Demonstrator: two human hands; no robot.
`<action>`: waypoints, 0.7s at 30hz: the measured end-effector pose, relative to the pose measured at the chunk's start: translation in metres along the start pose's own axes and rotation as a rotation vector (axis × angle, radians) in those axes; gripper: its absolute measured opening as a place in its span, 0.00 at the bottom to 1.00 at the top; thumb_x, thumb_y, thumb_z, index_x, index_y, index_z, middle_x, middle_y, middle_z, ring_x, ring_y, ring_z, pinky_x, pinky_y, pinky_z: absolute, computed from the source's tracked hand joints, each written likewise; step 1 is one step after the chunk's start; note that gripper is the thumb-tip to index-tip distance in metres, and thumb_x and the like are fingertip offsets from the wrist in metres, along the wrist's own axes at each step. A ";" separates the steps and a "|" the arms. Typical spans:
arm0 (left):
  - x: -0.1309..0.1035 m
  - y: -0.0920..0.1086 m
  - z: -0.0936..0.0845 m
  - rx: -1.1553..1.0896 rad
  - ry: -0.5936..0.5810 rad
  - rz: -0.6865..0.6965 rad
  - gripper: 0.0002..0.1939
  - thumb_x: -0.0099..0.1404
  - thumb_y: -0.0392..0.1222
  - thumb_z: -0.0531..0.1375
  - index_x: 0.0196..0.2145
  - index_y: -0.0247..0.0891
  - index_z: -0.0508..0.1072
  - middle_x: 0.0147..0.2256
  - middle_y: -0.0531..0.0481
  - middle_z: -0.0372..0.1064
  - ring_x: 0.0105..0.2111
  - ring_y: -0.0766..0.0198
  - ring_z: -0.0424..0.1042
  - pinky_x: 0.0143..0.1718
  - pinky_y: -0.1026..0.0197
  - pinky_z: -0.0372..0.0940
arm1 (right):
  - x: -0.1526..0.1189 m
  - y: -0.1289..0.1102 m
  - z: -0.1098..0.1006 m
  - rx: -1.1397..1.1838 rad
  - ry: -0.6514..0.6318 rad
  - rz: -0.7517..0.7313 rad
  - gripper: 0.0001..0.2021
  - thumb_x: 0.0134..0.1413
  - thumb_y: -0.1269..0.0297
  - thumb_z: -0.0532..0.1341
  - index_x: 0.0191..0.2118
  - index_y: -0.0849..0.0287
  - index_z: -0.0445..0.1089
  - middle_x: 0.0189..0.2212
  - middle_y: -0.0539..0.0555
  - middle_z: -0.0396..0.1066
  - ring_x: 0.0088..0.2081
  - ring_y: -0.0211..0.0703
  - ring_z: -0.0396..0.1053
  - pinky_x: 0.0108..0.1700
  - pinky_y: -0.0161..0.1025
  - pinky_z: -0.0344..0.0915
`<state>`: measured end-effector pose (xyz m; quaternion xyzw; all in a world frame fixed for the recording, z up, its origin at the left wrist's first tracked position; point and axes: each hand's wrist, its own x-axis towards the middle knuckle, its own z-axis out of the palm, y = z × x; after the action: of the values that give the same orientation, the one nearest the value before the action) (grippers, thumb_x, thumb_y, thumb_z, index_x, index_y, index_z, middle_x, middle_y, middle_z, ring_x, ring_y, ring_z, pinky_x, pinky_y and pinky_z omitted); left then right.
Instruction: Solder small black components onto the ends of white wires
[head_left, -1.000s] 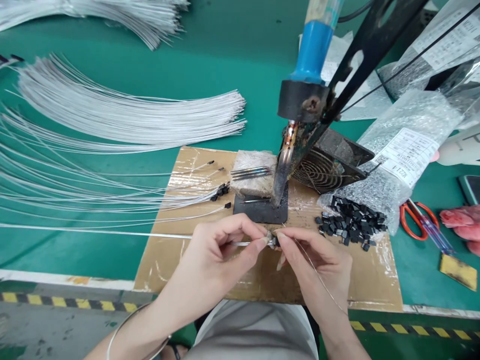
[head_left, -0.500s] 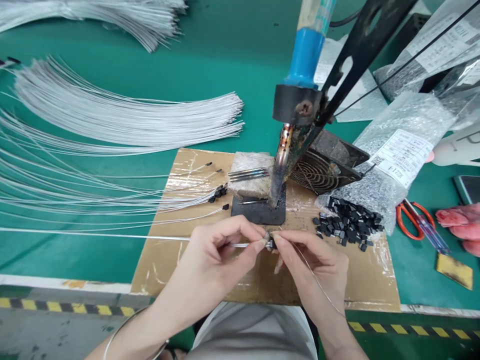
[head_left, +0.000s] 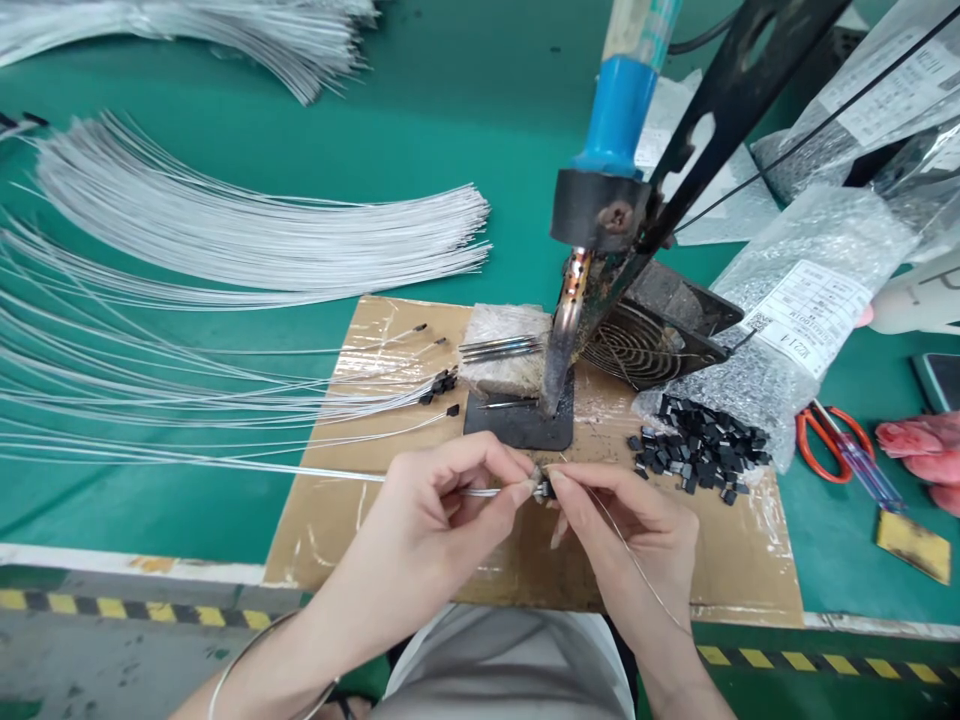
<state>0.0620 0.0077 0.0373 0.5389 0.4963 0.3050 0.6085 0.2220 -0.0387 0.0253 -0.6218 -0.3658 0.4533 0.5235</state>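
Observation:
My left hand (head_left: 442, 530) is pinched around a white wire (head_left: 330, 472) that runs in from the left. At its fingertips is a small black connector (head_left: 547, 488), which the fingers of my right hand (head_left: 637, 530) grip from the other side. A thin silvery wire (head_left: 637, 568) passes between the right thumb and forefinger and trails down over the wrist; it looks like solder. Just above both hands, the tip of a clamped soldering iron (head_left: 616, 110) points down over a dark pad (head_left: 517, 430). How wire and connector meet is mostly hidden by fingertips.
Cardboard (head_left: 360, 540) lies under my hands. A pile of black connectors (head_left: 705, 445), a small fan (head_left: 652, 340), a bag of parts (head_left: 810, 270) and orange-handled scissors (head_left: 802, 445) are at right. Wires with black ends (head_left: 439, 385) and a white wire bundle (head_left: 262, 225) lie left.
The whole view has shifted very slightly. Both hands keep their pinch at nearly the same spot, with only small finger movement.

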 end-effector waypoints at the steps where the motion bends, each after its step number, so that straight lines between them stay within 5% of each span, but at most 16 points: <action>1: 0.000 0.000 0.000 -0.004 0.001 -0.003 0.07 0.68 0.38 0.64 0.30 0.40 0.80 0.35 0.49 0.80 0.31 0.65 0.73 0.22 0.68 0.57 | 0.000 0.001 0.000 0.007 0.002 -0.002 0.05 0.60 0.66 0.70 0.35 0.50 0.85 0.23 0.47 0.77 0.23 0.34 0.71 0.28 0.31 0.70; 21: 0.005 0.010 0.004 0.027 0.006 -0.008 0.08 0.66 0.36 0.62 0.28 0.37 0.77 0.30 0.49 0.78 0.27 0.67 0.69 0.24 0.68 0.59 | 0.002 0.010 -0.004 0.018 -0.034 -0.085 0.08 0.61 0.70 0.70 0.38 0.46 0.84 0.28 0.43 0.80 0.24 0.28 0.73 0.30 0.24 0.72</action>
<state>0.0688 0.0128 0.0449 0.5441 0.5043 0.2977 0.6008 0.2262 -0.0400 0.0151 -0.5933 -0.3967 0.4446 0.5413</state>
